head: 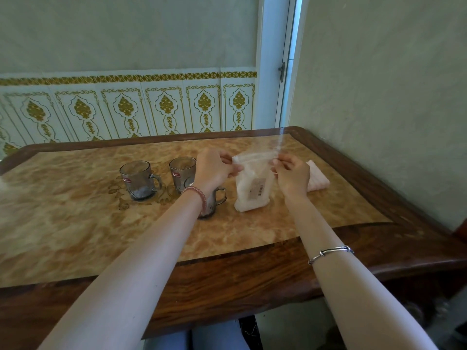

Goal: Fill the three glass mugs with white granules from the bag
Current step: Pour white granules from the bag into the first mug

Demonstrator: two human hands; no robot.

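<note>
Both hands [213,170] [293,174] pinching bag [252,190] top

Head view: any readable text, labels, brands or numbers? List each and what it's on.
Nothing legible.
Left mug: red label, too blurred to read.
Middle mug: red label, too blurred to read.
Bag: sticker with barcode, print too small to read.
Third mug: mostly hidden by the left forearm, no label visible.

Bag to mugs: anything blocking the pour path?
No object stands between them. The bag stands upright right of the three glass mugs. Only the left hand and forearm cross over the nearest mug, hiding most of it. Both hands, right hand too, pinch the bag's top.
</note>
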